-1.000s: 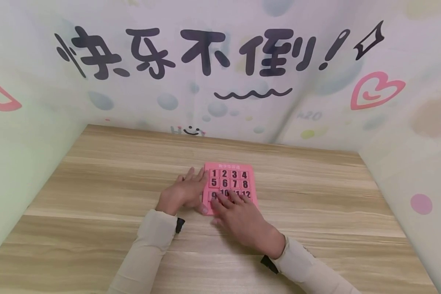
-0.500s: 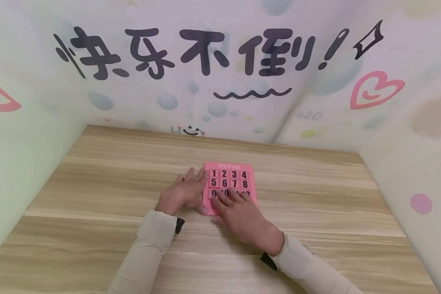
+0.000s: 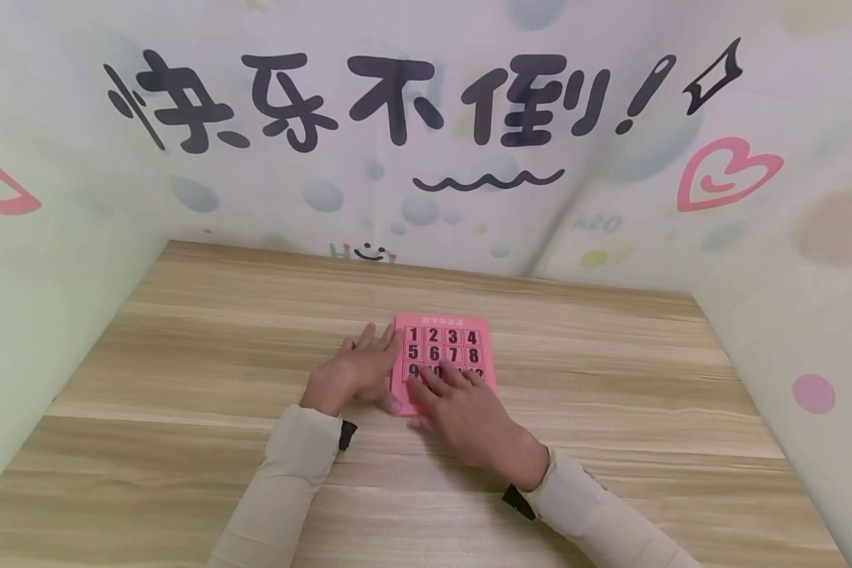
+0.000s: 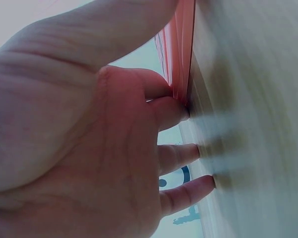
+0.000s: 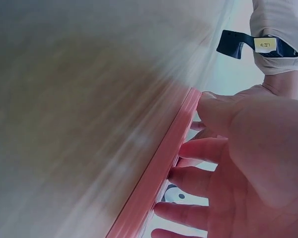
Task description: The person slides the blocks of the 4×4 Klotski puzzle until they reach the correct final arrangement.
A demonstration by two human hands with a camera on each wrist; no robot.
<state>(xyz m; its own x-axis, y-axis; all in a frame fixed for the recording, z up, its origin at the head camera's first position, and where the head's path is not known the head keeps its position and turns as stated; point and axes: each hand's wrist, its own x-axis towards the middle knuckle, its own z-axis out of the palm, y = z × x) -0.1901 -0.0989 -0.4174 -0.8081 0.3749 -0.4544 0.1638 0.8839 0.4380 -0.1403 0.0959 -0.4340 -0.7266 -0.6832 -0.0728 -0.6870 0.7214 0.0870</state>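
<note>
A pink number slide puzzle [image 3: 486, 339] lies flat on the table, with tiles 1 to 8 in view in the head view. Below them, tiles 9 and 10 show partly, and the rest of that row is mostly covered. My left hand [image 3: 355, 369] touches the puzzle's left side with spread fingers, its thumb by the near left corner. In the left wrist view two fingers meet the puzzle's edge [image 4: 185, 49]. My right hand [image 3: 468, 418] lies over the near part, fingertips resting on the row of 9. The bottom row is mostly hidden beneath it.
The wood-grain table [image 3: 206, 331] spreads around the puzzle on all sides. A printed white backdrop [image 3: 284, 213] stands behind it, and pale walls [image 3: 774, 315] close off both sides. Each wrist carries a black strap [image 3: 346, 435].
Tile 9 has slid slightly away from me, up toward tile 5, under the right fingertips. The right hand has shifted only a little; the left hand has stayed in place.
</note>
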